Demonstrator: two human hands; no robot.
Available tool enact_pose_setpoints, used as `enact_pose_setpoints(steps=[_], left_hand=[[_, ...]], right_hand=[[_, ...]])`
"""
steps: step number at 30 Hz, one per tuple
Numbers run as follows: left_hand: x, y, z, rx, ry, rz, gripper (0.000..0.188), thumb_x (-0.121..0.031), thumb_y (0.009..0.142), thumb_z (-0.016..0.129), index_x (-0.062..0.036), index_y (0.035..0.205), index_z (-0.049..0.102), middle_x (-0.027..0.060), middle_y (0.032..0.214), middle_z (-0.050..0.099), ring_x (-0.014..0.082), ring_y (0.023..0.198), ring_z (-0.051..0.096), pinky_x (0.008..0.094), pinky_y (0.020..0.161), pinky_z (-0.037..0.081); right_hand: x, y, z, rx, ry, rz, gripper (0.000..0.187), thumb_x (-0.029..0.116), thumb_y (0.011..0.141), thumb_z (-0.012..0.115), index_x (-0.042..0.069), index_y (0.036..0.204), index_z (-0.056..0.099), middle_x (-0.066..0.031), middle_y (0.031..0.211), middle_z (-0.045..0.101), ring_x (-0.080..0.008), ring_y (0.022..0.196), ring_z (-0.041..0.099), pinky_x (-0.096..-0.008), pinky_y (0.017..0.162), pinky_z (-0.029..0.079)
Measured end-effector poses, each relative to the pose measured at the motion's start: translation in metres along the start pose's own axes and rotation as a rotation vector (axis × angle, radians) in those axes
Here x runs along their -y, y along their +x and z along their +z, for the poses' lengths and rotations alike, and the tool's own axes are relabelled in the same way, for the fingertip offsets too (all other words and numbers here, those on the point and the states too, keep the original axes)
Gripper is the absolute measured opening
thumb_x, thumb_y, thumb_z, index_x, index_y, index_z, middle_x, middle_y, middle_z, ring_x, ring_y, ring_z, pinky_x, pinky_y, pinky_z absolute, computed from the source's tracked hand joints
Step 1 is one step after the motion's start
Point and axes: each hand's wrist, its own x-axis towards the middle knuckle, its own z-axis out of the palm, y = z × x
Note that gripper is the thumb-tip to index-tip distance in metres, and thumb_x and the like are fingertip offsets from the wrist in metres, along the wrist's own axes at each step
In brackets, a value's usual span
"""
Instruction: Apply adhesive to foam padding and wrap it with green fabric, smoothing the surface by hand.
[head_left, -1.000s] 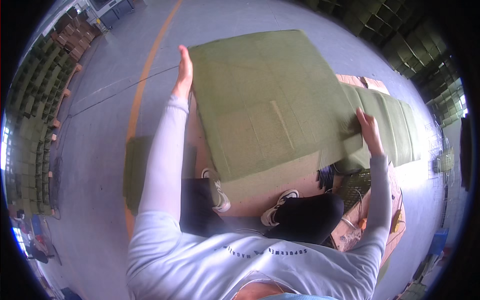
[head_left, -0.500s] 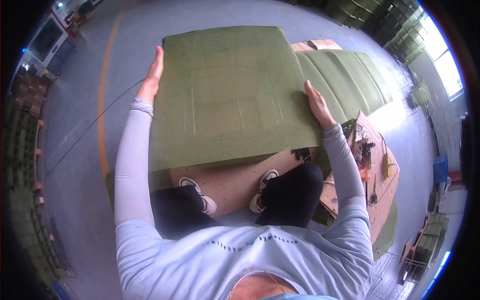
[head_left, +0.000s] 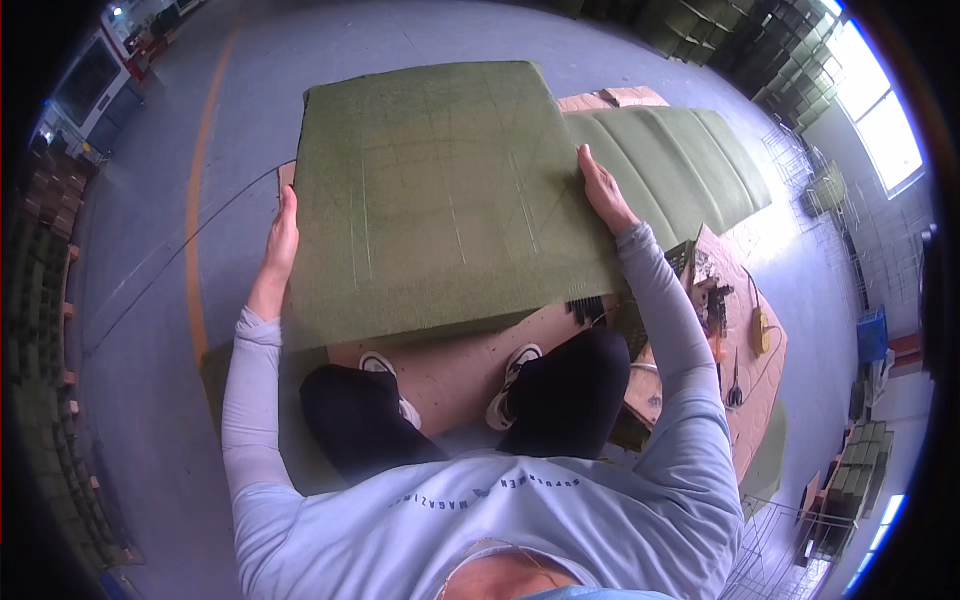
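Note:
A large green, fabric-like piece (head_left: 430, 190) with several pale lines along its face lies before me, above a cardboard sheet (head_left: 470, 370). Its near edge hangs down a little like a shallow side. Against its left edge rests my left hand (head_left: 280, 238), fingers straight and together, the palm turned inward. My right hand (head_left: 604, 192) lies flat along the right edge, fingers also stretched out. Beyond that hand lies a second green piece (head_left: 670, 165) with raised ridges. What supports the large piece underneath is hidden.
To my right, a cardboard-topped surface (head_left: 765, 390) carries scissors (head_left: 735, 388), a yellow corded item (head_left: 761, 330) and dark metal parts (head_left: 710, 285). Stacked green pieces (head_left: 45, 370) line the far left. A blue bin (head_left: 872, 335) stands at right, near a wire rack (head_left: 800, 540).
My left hand has slid toward me along the left edge. My right hand stays at the right edge. The whole scene has shifted slightly left in view.

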Motion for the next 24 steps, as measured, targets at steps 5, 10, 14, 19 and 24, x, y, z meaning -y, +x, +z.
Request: enact_pose_setpoints(steps=[5, 10, 14, 19, 24], left_hand=[[-0.001, 0.023, -0.007, -0.007, -0.128, -0.095, 0.078, -0.056, 0.096, 0.026, 0.0066, 0.142, 0.016, 0.0114, 0.15, 0.019, 0.0163, 0.136, 0.021, 0.0274, 0.111, 0.02], [0.001, 0.043, 0.009, -0.044, -0.187, 0.002, 0.078, -0.057, 0.096, 0.025, 0.0049, 0.143, 0.017, 0.0116, 0.149, 0.022, 0.0175, 0.135, 0.024, 0.0276, 0.11, 0.02], [-0.015, -0.011, 0.025, -0.04, -0.268, 0.015, 0.076, -0.059, 0.095, 0.02, 0.001, 0.142, 0.025, 0.0113, 0.143, 0.034, 0.0188, 0.13, 0.034, 0.0304, 0.108, 0.027], [-0.034, -0.062, 0.01, -0.023, -0.115, -0.023, 0.078, -0.06, 0.094, 0.017, -0.0005, 0.145, 0.014, 0.0118, 0.151, 0.015, 0.0192, 0.138, 0.013, 0.0304, 0.112, 0.012], [-0.061, -0.106, 0.053, -0.069, 0.116, -0.076, 0.077, -0.06, 0.095, 0.015, -0.0025, 0.146, 0.007, 0.0119, 0.154, 0.002, 0.0207, 0.142, -0.002, 0.0336, 0.114, -0.001]], right_hand=[[0.009, 0.038, -0.009, 0.011, -0.064, 0.036, 0.073, 0.057, 0.095, 0.032, -0.004, 0.132, 0.043, -0.0117, 0.135, 0.046, -0.0171, 0.126, 0.039, -0.0266, 0.105, 0.027], [-0.005, 0.054, -0.019, -0.127, -0.241, 0.016, 0.072, 0.057, 0.094, 0.034, -0.004, 0.129, 0.047, -0.0133, 0.13, 0.05, -0.017, 0.121, 0.043, -0.0267, 0.104, 0.028], [-0.01, 0.031, -0.02, 0.063, -0.085, 0.15, 0.075, 0.061, 0.091, 0.038, -0.004, 0.128, 0.047, -0.0117, 0.123, 0.052, -0.0131, 0.112, 0.046, -0.0241, 0.098, 0.034], [-0.013, -0.015, -0.036, -0.007, -0.03, -0.009, 0.076, 0.058, 0.094, 0.032, -0.004, 0.138, 0.033, -0.0134, 0.14, 0.038, -0.018, 0.128, 0.037, -0.0292, 0.107, 0.026], [-0.028, -0.066, -0.026, -0.063, -0.177, -0.128, 0.058, 0.041, 0.1, 0.028, -0.001, 0.14, 0.032, -0.0133, 0.146, 0.032, -0.02, 0.137, 0.025, -0.0305, 0.112, 0.016]])
